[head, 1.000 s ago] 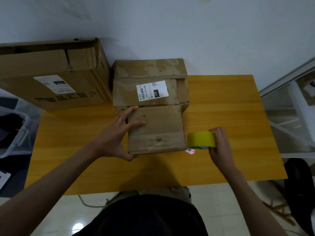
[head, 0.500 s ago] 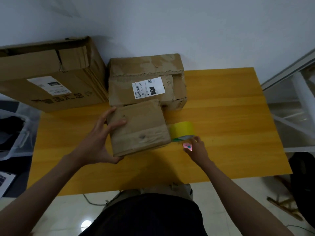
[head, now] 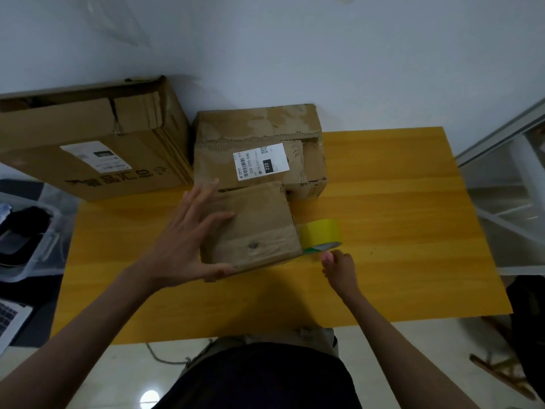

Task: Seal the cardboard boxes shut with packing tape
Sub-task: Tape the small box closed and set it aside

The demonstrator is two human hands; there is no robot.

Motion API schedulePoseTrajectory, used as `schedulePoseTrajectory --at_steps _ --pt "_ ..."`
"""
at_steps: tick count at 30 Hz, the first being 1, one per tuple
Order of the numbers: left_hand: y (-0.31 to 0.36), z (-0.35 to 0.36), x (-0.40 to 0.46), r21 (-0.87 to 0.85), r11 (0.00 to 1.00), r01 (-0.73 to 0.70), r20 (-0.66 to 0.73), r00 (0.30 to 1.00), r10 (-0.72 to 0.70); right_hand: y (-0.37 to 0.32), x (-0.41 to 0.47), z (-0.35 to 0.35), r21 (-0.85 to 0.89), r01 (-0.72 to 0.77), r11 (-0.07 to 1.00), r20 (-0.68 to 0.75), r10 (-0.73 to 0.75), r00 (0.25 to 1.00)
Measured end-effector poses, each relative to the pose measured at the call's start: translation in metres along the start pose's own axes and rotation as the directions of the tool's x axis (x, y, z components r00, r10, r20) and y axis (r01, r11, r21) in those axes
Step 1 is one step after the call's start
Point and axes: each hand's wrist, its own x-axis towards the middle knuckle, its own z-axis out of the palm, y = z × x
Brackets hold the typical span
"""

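A small brown cardboard box [head: 259, 219] lies on the yellow wooden table [head: 398, 231], with clear tape across its near flap. My left hand [head: 188, 240] holds its left side, fingers spread over the top and thumb at the near edge. A yellow packing tape roll [head: 320, 233] stands on edge against the box's right side. Just in front of the roll, my right hand [head: 342, 271] pinches a small pink object [head: 326, 256] at the table surface. Behind the small box sits a medium box [head: 256, 137] with a white label.
A large cardboard box [head: 88, 137] stands at the back left, overhanging the table edge. Left of the table are a clear plastic bin [head: 29, 240] and a laptop corner [head: 11, 317]. A glass-and-metal frame [head: 516, 202] stands to the right.
My right hand let go of the tape roll, which now stands by the box, and dropped to the pink object. The small box shifted slightly left under my left hand.
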Motion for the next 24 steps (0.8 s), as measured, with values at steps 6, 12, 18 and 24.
schedulePoseTrajectory --at_steps 6,12,18,24 --pt "0.069 0.000 0.106 -0.043 0.999 -0.023 0.232 0.972 0.032 -0.042 -0.046 -0.069 0.311 0.025 0.950 -0.280 0.066 0.958" --pt "0.090 0.048 0.206 -0.067 0.992 -0.106 0.717 0.686 0.122 -0.097 -0.090 -0.097 0.413 0.153 0.898 -0.224 -0.062 0.973" --pt "0.082 0.063 0.230 -0.175 0.985 0.000 0.804 0.577 0.142 -0.138 -0.108 -0.089 0.233 0.290 0.928 0.006 -0.299 0.954" --pt "0.075 0.056 0.223 -0.311 0.933 0.180 0.765 0.630 0.134 -0.159 -0.092 -0.082 -0.035 0.330 0.943 -0.014 -0.330 0.944"
